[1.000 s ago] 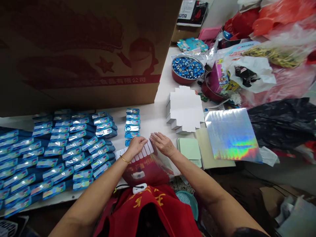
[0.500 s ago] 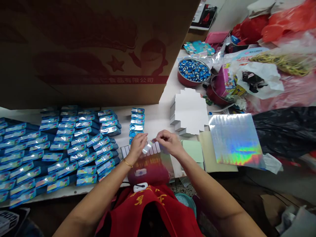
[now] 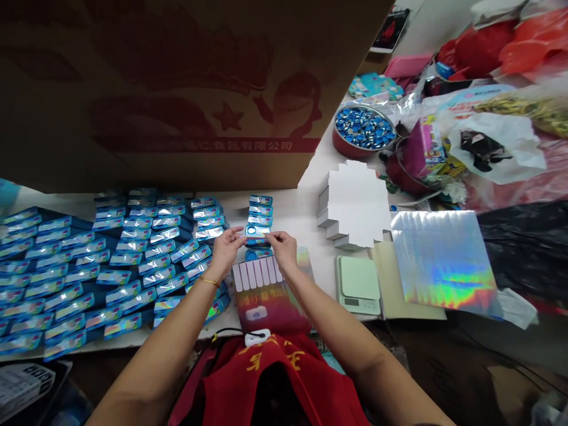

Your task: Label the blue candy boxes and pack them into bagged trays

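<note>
My left hand (image 3: 228,247) and my right hand (image 3: 283,245) are closed in a pinch at the two ends of a small, clear, shiny strip (image 3: 261,237). It spans the gap between my fingertips, over a short column of small blue boxes (image 3: 260,210). A blue ring shows on the box at my fingers; whether the strip touches it I cannot tell. Just below lies a dark red sheet (image 3: 277,302) with a row of pale strips (image 3: 257,276) along its top.
Many blue boxes (image 3: 151,251) stand in rows at left, behind them a large carton (image 3: 199,171). To the right are white die-cut card (image 3: 357,201), a pale green scale (image 3: 358,278), silvery sheets (image 3: 444,254) and a bowl (image 3: 355,148) of blue-and-silver caps.
Both hands have moved up from the red sheet to the blue box column, carrying the strip. It is now stretched level between them. The whole view has shifted slightly.
</note>
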Tool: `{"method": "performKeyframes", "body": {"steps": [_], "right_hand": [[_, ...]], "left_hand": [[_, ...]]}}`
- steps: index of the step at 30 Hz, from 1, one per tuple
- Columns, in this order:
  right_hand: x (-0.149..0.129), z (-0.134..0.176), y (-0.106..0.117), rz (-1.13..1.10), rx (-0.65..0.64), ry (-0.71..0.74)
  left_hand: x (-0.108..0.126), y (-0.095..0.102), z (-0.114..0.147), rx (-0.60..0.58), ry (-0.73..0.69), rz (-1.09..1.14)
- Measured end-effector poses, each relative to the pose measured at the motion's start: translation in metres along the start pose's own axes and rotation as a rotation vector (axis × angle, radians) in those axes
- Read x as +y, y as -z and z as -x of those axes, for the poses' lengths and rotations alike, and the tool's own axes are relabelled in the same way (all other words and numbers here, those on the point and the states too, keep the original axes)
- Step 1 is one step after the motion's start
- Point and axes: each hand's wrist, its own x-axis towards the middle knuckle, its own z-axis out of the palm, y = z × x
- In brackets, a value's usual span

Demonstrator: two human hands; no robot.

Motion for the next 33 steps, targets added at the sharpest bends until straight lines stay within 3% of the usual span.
{"method": "performKeyframes", "body": {"steps": [7,13,18,21,24,27,30,33], "right_hand": [[0.019,-0.015,-0.022,0.608,0.178,0.290],[0.021,-0.020,-0.028,0.855,0.156,0.325],[0.018,-0.022,-0.024,1.036,0.129,0.333],[0.013,-0.018,-0.016,1.161,0.048,0.451],[0.008,-0.016,-0.009,1.330,-0.165,0.576],[0.004,-0.020,0.005,1.372,-0.280,0.613],[0.001,-0.029,0.042,1.199,-0.186,0.538],[0.003,-0.036,0.095,1.032,-0.183,0.504]], "left_hand": [[-0.022,0.012,-0.049,0.068,-0.090,-0.291],[-0.034,0.014,-0.064,0.079,-0.084,-0.484],[-0.044,0.011,-0.068,0.067,-0.074,-0.439],[-0.051,0.010,-0.070,0.092,-0.066,-0.463],[-0.056,0.012,-0.070,0.058,-0.070,-0.500],[-0.048,0.014,-0.061,0.076,-0.087,-0.526],[-0.029,0.004,-0.035,0.067,-0.293,-0.704],[-0.015,-0.025,0.001,-0.191,-0.560,-1.014]]}}
